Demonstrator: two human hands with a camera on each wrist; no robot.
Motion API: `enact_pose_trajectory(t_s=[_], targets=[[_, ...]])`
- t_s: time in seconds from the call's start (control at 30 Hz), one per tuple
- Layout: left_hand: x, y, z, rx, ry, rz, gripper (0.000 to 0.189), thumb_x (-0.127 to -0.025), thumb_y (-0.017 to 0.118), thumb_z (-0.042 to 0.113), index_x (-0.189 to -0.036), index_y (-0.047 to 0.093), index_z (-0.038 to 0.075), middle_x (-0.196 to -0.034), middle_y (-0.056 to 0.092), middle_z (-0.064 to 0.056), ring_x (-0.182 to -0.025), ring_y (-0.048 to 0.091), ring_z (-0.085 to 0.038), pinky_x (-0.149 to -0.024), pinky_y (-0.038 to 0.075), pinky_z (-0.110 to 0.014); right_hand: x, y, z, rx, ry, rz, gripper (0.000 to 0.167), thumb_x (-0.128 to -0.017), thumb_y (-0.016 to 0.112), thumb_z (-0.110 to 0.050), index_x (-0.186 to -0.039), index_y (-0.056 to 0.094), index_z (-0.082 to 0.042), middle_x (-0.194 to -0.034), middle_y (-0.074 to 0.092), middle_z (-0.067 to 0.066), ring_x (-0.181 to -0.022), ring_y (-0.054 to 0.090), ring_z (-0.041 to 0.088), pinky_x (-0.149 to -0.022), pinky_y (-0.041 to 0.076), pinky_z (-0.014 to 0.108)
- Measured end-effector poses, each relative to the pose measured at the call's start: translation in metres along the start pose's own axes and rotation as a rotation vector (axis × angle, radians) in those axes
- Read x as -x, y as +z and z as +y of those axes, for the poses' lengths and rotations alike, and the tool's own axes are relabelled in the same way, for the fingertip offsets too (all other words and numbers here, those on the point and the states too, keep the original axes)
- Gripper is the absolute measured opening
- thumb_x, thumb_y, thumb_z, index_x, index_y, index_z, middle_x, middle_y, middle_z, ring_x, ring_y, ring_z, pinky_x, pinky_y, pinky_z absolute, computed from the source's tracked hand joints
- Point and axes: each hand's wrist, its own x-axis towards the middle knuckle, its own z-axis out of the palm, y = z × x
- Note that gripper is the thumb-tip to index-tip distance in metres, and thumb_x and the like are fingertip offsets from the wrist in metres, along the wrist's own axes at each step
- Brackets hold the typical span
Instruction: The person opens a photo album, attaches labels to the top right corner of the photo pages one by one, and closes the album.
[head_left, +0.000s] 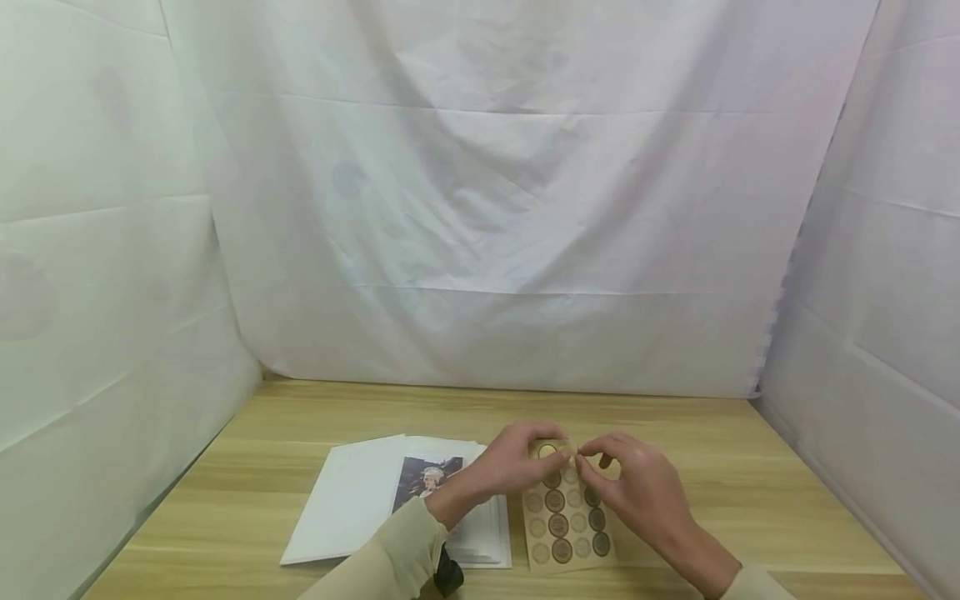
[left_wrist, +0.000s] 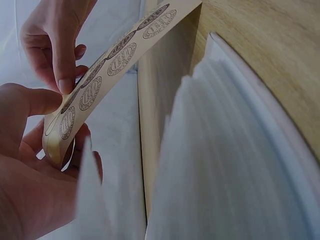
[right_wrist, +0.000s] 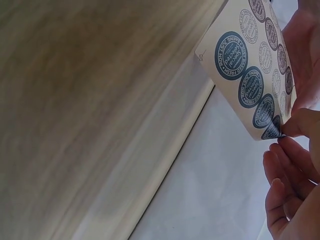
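Note:
A tan sheet of round stickers, printed in rows of dark and pale circles, is tilted up off the table at its far end. My left hand grips that far end, thumb on the printed face and fingers behind, and the sheet bends there in the left wrist view. From the other side my right hand pinches the edge of a dark round sticker at the sheet's corner between thumb and forefinger. Its other fingers are loosely curled. The fingertips of both hands are close together.
Left of the sheet lies an open white album with a photo on its page, partly under my left forearm. A small black object shows below my left sleeve. White cloth surrounds the wooden table on three sides.

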Motion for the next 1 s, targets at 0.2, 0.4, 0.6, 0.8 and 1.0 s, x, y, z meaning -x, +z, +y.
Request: enact_pose_trajectory(t_s=[0.2, 0.4, 0.6, 0.8, 1.0], targets=[[-0.0008, 0.0035, -0.0007, -0.054, 0.014, 0.009, 0.022, -0.108, 0.067, 0.030, -0.124, 0.079, 0.021, -0.132, 0.075, 0.004, -0.129, 0.066, -0.013, -0.113, 0.054, -0.038, 0.0009, -0.0001, 0.0003, -0.002, 0.006, -0.008, 0.017, -0.082, 0.091, -0.013, -0.092, 0.081, -0.024, -0.089, 0.079, -0.009, -0.072, 0.068, 0.006, -0.053, 0.042, 0.014], [-0.0008, 0.0051, -0.0014, -0.081, 0.021, 0.007, 0.024, -0.109, 0.064, 0.030, -0.128, 0.077, 0.020, -0.141, 0.072, 0.002, -0.139, 0.062, -0.018, -0.118, 0.052, -0.043, 0.0012, -0.0009, 0.0025, -0.005, 0.004, -0.010, 0.015, -0.083, 0.089, -0.013, -0.092, 0.082, -0.023, -0.088, 0.079, -0.009, -0.072, 0.068, 0.006, -0.054, 0.045, 0.016], [-0.0004, 0.0054, -0.0001, -0.080, 0.012, 0.002, 0.027, -0.108, 0.066, 0.031, -0.130, 0.076, 0.019, -0.142, 0.072, 0.002, -0.140, 0.062, -0.019, -0.118, 0.051, -0.043, 0.0030, -0.0006, 0.0063, -0.002, 0.002, -0.026, 0.013, -0.084, 0.093, -0.023, -0.092, 0.083, -0.025, -0.088, 0.079, -0.011, -0.072, 0.066, 0.004, -0.057, 0.048, 0.018], [-0.0010, 0.0064, 0.0016, -0.070, 0.001, 0.004, 0.024, -0.107, 0.066, 0.034, -0.124, 0.078, 0.021, -0.130, 0.075, 0.005, -0.128, 0.067, -0.012, -0.113, 0.053, -0.037, 0.0011, 0.0002, 0.0064, -0.026, -0.011, -0.014, 0.014, -0.084, 0.094, -0.021, -0.091, 0.082, -0.024, -0.086, 0.078, -0.010, -0.071, 0.065, 0.003, -0.057, 0.048, 0.018], [0.0000, 0.0063, 0.0019, -0.067, 0.028, 0.013, 0.023, -0.107, 0.067, 0.032, -0.122, 0.077, 0.018, -0.124, 0.077, 0.004, -0.121, 0.068, -0.009, -0.106, 0.056, -0.031, -0.0003, -0.0021, 0.0023, -0.106, 0.055, -0.036, 0.015, -0.085, 0.090, -0.013, -0.091, 0.083, -0.025, -0.084, 0.077, -0.013, -0.070, 0.065, 0.002, -0.054, 0.044, 0.017]])
